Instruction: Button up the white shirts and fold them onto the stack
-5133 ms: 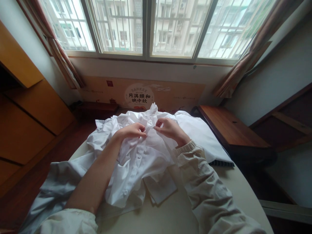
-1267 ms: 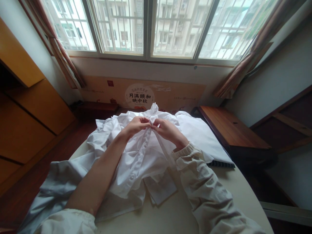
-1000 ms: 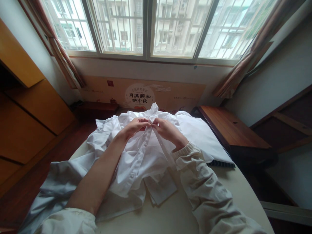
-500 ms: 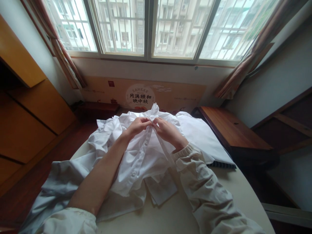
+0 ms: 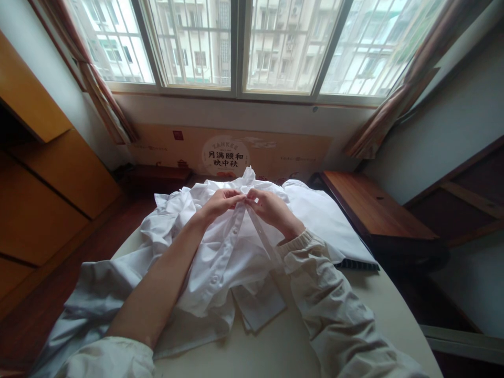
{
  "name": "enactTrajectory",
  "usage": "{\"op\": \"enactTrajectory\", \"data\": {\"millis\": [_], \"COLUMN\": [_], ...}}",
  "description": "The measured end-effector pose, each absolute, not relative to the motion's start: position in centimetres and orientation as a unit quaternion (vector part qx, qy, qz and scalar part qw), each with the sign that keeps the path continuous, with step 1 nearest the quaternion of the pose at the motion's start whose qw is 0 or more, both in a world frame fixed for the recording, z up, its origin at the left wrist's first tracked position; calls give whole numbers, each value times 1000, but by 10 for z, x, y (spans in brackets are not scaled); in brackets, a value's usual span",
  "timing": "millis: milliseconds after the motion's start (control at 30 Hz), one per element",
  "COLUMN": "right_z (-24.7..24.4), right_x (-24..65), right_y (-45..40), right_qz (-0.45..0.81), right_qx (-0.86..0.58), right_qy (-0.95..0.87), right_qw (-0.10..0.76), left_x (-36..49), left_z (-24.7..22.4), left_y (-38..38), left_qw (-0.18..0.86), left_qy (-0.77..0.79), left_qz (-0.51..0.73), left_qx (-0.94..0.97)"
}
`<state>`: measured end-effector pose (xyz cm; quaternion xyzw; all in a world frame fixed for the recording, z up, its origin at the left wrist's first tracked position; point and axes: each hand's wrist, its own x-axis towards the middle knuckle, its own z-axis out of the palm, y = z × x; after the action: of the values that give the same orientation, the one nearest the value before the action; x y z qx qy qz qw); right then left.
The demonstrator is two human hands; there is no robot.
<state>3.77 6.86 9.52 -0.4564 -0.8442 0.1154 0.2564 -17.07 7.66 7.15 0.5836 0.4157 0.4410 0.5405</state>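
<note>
A white shirt (image 5: 205, 268) with buttons down its front edge lies spread and rumpled over the round table. My left hand (image 5: 222, 203) pinches the buttoned edge near the collar. Close against it, fingertips meeting, my right hand (image 5: 270, 207) pinches the opposite front edge of the same shirt. Both edges run down from the fingers in an upside-down V. Whatever small part sits between the fingertips is too small to make out. To the right of my right hand lies a flat white cloth (image 5: 323, 218) over a dark striped item (image 5: 359, 264).
The pale table (image 5: 378, 304) has its curved edge at the right. Beyond it stand a brown wooden stool or bench (image 5: 378, 205) at the right, orange cabinets (image 5: 47, 189) at the left, and a printed board (image 5: 271, 149) under the barred window.
The view has shifted very slightly. My hands stay together at the shirt's front edges, with only a small change in the right fingers.
</note>
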Motion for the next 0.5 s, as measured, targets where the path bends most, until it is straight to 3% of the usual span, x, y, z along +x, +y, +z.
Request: {"op": "enactTrajectory", "data": {"millis": [500], "right_z": [93], "right_x": [44], "right_y": [72], "right_qz": [130], "right_qx": [-456], "right_qy": [-844], "right_qw": [249], "left_x": [-181], "left_z": [66], "left_y": [83], "left_qw": [561], "left_qy": [364], "left_qz": [424], "left_qx": [611]}}
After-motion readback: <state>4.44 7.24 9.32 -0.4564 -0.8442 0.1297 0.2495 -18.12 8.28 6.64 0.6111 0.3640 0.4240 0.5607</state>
